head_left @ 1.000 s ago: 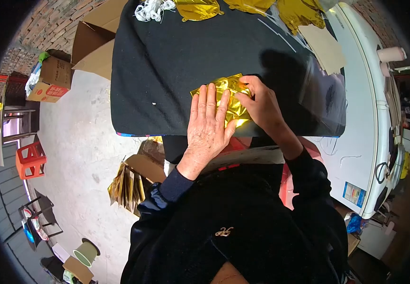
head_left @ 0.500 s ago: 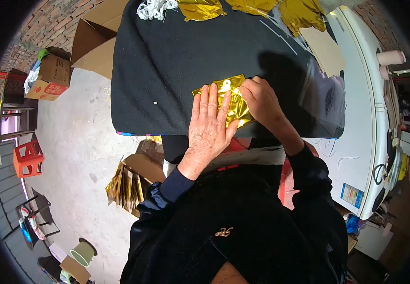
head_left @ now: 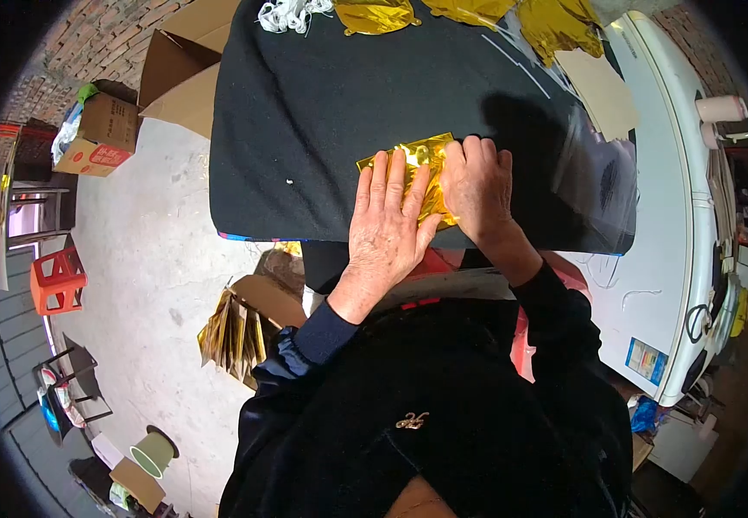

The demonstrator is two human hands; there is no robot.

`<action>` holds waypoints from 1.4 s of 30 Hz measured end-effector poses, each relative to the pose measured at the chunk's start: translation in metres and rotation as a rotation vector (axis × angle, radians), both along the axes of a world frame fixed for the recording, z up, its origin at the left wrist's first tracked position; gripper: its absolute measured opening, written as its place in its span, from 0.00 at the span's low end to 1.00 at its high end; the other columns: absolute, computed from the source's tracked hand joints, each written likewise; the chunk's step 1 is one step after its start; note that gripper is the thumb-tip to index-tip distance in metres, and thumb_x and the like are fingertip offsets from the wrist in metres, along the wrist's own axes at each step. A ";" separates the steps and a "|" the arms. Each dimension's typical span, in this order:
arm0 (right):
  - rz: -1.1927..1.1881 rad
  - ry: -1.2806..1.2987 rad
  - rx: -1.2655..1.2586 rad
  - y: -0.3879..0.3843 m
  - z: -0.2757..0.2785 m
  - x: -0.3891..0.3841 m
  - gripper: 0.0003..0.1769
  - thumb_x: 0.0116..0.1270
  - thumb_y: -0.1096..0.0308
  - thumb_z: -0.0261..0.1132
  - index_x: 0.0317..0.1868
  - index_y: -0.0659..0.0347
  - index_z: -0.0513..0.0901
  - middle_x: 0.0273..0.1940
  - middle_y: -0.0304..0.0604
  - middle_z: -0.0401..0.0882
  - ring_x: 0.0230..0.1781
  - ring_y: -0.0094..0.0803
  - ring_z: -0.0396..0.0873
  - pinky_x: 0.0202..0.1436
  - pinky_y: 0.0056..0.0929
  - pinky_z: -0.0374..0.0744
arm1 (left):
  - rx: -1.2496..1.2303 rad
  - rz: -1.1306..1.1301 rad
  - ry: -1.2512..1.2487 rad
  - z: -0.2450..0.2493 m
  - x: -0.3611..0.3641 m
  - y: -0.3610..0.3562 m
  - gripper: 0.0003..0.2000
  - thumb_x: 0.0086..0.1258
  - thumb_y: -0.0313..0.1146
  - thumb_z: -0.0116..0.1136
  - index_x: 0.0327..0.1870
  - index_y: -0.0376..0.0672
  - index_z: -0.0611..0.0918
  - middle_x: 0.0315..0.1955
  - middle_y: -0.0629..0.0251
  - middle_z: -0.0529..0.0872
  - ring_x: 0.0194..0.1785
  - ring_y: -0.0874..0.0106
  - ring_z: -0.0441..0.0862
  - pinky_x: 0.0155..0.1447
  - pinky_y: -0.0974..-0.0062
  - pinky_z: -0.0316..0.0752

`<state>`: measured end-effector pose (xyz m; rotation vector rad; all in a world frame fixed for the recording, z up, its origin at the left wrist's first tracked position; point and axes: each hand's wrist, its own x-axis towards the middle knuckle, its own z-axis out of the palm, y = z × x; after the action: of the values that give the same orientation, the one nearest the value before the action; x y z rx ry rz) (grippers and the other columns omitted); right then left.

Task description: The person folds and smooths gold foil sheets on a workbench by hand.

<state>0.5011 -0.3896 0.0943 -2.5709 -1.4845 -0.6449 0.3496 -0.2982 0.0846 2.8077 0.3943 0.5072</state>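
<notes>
A shiny gold foil piece [head_left: 432, 156] lies near the front edge of the black-covered table [head_left: 348, 104]. My left hand [head_left: 388, 226] rests flat on its left part, fingers stretched out. My right hand [head_left: 479, 190] is closed, knuckles up, on the foil's right edge; what its fingers hold, if anything, is hidden. Gold foil pieces [head_left: 375, 15] lie at the table's far side, beside a bundle of white string [head_left: 294, 12].
Thin clear strips [head_left: 525, 60], a beige card [head_left: 596, 93] and clear plastic sheets [head_left: 596, 181] lie at the table's right. A box of folded gold foil [head_left: 234, 332] stands below left. A white appliance [head_left: 650, 207] is at right; a red stool [head_left: 59, 281] stands far left.
My right hand has turned knuckles up and its fingers have curled in on the foil's right edge. My left hand stays flat on the foil. The whole view has shifted slightly.
</notes>
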 end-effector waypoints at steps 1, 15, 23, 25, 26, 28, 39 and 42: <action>0.005 -0.006 0.016 0.000 -0.002 0.002 0.08 0.60 0.64 0.73 0.35 0.52 0.83 0.35 0.37 0.75 0.41 0.36 0.76 0.45 0.42 0.72 | 0.001 0.003 -0.004 0.000 0.000 0.000 0.32 0.78 0.51 0.54 0.77 0.43 0.73 0.77 0.42 0.65 0.83 0.44 0.57 0.85 0.46 0.50; 0.140 0.095 0.301 -0.023 -0.001 0.028 0.10 0.65 0.64 0.73 0.42 0.54 0.82 0.40 0.36 0.77 0.48 0.38 0.77 0.53 0.41 0.73 | 0.065 0.014 0.000 -0.001 0.001 -0.002 0.31 0.78 0.44 0.53 0.78 0.40 0.71 0.78 0.41 0.64 0.83 0.45 0.57 0.85 0.47 0.51; 0.388 0.257 0.274 -0.039 0.012 -0.021 0.21 0.72 0.64 0.64 0.60 0.67 0.81 0.61 0.54 0.82 0.66 0.49 0.78 0.75 0.50 0.68 | 0.109 0.025 0.026 -0.001 0.002 -0.003 0.32 0.76 0.45 0.54 0.78 0.38 0.71 0.79 0.41 0.62 0.83 0.44 0.56 0.85 0.46 0.51; 0.429 0.346 0.187 -0.036 0.009 -0.045 0.34 0.71 0.56 0.66 0.72 0.67 0.73 0.70 0.59 0.75 0.75 0.52 0.70 0.83 0.54 0.59 | 0.128 0.008 0.032 -0.007 0.001 0.000 0.33 0.76 0.47 0.54 0.78 0.37 0.70 0.80 0.41 0.60 0.84 0.44 0.55 0.85 0.47 0.50; 0.443 0.408 0.130 -0.036 0.007 -0.052 0.43 0.70 0.51 0.67 0.79 0.66 0.67 0.76 0.61 0.69 0.80 0.53 0.64 0.87 0.55 0.53 | 0.138 0.000 0.035 -0.007 0.000 0.001 0.34 0.76 0.48 0.53 0.79 0.37 0.69 0.80 0.41 0.60 0.84 0.44 0.54 0.85 0.47 0.50; 0.487 0.493 0.057 -0.036 0.006 -0.052 0.54 0.68 0.43 0.69 0.85 0.63 0.56 0.82 0.61 0.57 0.85 0.52 0.53 0.88 0.55 0.47 | 0.145 0.008 0.086 -0.005 -0.001 -0.001 0.37 0.77 0.53 0.53 0.81 0.39 0.65 0.81 0.42 0.57 0.85 0.45 0.51 0.86 0.48 0.48; 0.434 0.515 0.018 -0.028 -0.009 -0.032 0.57 0.73 0.33 0.59 0.85 0.65 0.49 0.84 0.63 0.50 0.87 0.53 0.46 0.90 0.48 0.42 | 0.119 0.006 0.015 -0.012 0.000 0.000 0.37 0.78 0.48 0.54 0.82 0.35 0.61 0.81 0.42 0.60 0.85 0.45 0.54 0.86 0.48 0.51; 0.428 0.504 0.009 -0.029 -0.011 -0.033 0.55 0.75 0.31 0.54 0.84 0.68 0.51 0.84 0.62 0.51 0.87 0.52 0.46 0.90 0.48 0.42 | 0.029 -0.023 -0.032 -0.011 -0.003 0.004 0.37 0.78 0.44 0.55 0.82 0.34 0.60 0.80 0.41 0.61 0.84 0.46 0.57 0.85 0.47 0.53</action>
<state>0.4682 -0.4190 0.0837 -2.0738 -1.7319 0.0486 0.3464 -0.2938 0.0740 2.8250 0.3504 0.5568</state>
